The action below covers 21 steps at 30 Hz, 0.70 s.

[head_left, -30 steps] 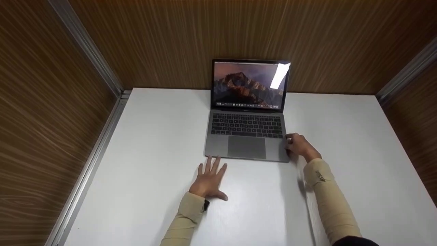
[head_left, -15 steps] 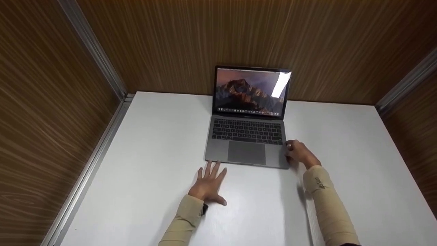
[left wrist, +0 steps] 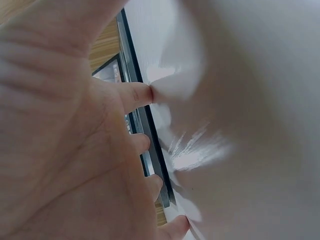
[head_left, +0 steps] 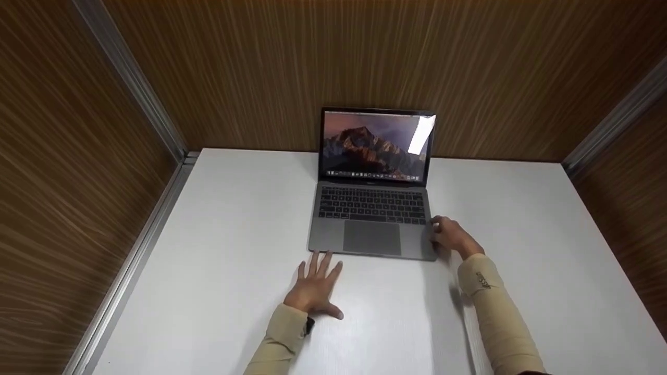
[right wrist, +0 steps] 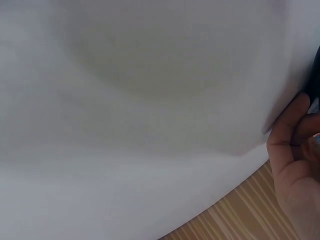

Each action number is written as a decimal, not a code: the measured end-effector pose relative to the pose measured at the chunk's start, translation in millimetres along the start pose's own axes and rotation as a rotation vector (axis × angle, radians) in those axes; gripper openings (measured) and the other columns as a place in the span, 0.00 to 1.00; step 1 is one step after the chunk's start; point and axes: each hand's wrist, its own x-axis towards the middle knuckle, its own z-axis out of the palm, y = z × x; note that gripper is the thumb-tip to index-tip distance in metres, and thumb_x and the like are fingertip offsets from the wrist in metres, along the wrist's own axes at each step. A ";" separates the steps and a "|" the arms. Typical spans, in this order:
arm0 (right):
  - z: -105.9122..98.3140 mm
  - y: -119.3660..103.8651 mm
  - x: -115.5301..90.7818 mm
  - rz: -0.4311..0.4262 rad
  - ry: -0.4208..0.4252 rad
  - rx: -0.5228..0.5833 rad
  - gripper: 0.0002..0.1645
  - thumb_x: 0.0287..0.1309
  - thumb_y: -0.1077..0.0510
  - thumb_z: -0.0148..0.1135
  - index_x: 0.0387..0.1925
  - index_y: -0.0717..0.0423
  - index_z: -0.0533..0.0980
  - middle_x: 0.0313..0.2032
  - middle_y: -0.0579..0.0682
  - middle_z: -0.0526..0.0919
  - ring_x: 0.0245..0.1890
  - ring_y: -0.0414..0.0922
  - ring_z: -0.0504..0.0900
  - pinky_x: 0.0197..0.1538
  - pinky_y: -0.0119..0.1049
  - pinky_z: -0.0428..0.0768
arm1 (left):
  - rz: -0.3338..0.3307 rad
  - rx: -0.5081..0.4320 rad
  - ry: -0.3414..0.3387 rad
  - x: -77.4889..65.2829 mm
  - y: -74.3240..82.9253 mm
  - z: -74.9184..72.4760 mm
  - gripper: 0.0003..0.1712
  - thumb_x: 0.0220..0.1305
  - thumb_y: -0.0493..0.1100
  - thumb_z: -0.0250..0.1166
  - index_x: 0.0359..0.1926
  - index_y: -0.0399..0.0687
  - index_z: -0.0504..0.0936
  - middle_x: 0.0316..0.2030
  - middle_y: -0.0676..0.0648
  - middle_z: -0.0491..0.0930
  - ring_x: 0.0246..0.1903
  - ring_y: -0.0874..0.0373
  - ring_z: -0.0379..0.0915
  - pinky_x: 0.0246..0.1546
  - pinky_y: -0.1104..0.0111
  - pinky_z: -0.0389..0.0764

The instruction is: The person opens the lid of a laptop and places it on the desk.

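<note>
On the white table an open grey laptop (head_left: 371,237) stands with its screen (head_left: 374,146) lit, showing a mountain picture. My left hand (head_left: 313,289) lies palm down with spread fingers, fingertips at the laptop's front edge. In the left wrist view, the palm (left wrist: 75,160) is close to the camera, and the laptop's edge (left wrist: 155,145) runs behind the fingers. Bent fingers of my right hand (head_left: 451,237) meet the laptop's right side, beside the palm rest. The right wrist view shows those curled fingers (right wrist: 285,145) at the frame's edge; whether they pinch anything is hidden.
A brown wood-grain panel (head_left: 250,78) rises close behind the laptop. Similar panels flank the white table (head_left: 224,224) left and right, with metal rails (head_left: 130,255) along the corners.
The head view has shifted a little, so everything sits slightly lower in it. Both hands keep their places against the laptop, and the laptop stays open.
</note>
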 end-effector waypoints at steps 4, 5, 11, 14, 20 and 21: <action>-0.8 0.6 2.3 -0.006 0.009 -0.007 0.29 0.68 0.71 0.53 0.66 0.81 0.60 0.51 0.77 0.76 0.52 0.66 0.79 0.58 0.58 0.76 | 0.007 0.000 0.014 0.3 -0.4 -0.2 0.69 0.42 0.64 0.81 0.79 0.43 0.57 0.79 0.34 0.42 0.77 0.32 0.30 0.71 0.37 0.45; -0.6 0.6 2.6 -0.007 0.006 -0.008 0.29 0.68 0.71 0.53 0.66 0.81 0.60 0.51 0.77 0.76 0.51 0.65 0.79 0.57 0.58 0.76 | 0.007 -0.005 0.015 0.0 -0.7 0.0 0.68 0.42 0.64 0.81 0.79 0.43 0.57 0.79 0.34 0.42 0.77 0.32 0.30 0.71 0.37 0.45; -2.9 -1.7 6.3 -0.056 0.015 -0.036 0.27 0.67 0.70 0.54 0.63 0.82 0.62 0.48 0.77 0.77 0.48 0.65 0.81 0.54 0.57 0.78 | -0.001 -0.025 0.025 0.0 -1.9 -0.8 0.68 0.43 0.62 0.82 0.79 0.43 0.57 0.79 0.34 0.42 0.77 0.32 0.31 0.71 0.37 0.45; -6.4 -3.9 8.7 -0.059 0.023 -0.044 0.28 0.67 0.69 0.55 0.63 0.82 0.62 0.48 0.77 0.78 0.47 0.64 0.81 0.54 0.58 0.78 | 0.001 -0.020 0.020 2.3 -2.7 -4.8 0.67 0.44 0.63 0.81 0.79 0.43 0.57 0.79 0.34 0.42 0.77 0.32 0.31 0.72 0.38 0.45; -11.1 -7.5 3.0 -0.034 0.081 -0.030 0.41 0.71 0.56 0.60 0.70 0.80 0.56 0.54 0.79 0.75 0.53 0.66 0.79 0.60 0.60 0.74 | 0.106 -0.007 0.157 7.9 -17.9 -23.1 0.43 0.62 0.56 0.72 0.72 0.40 0.70 0.75 0.33 0.56 0.75 0.32 0.44 0.72 0.40 0.49; -12.2 -7.9 -0.4 -0.029 0.114 -0.034 0.44 0.71 0.53 0.60 0.71 0.79 0.54 0.55 0.79 0.74 0.55 0.67 0.77 0.61 0.61 0.72 | 0.136 0.026 0.234 9.5 -22.8 -27.2 0.38 0.64 0.55 0.70 0.69 0.40 0.74 0.73 0.33 0.60 0.74 0.33 0.49 0.71 0.41 0.52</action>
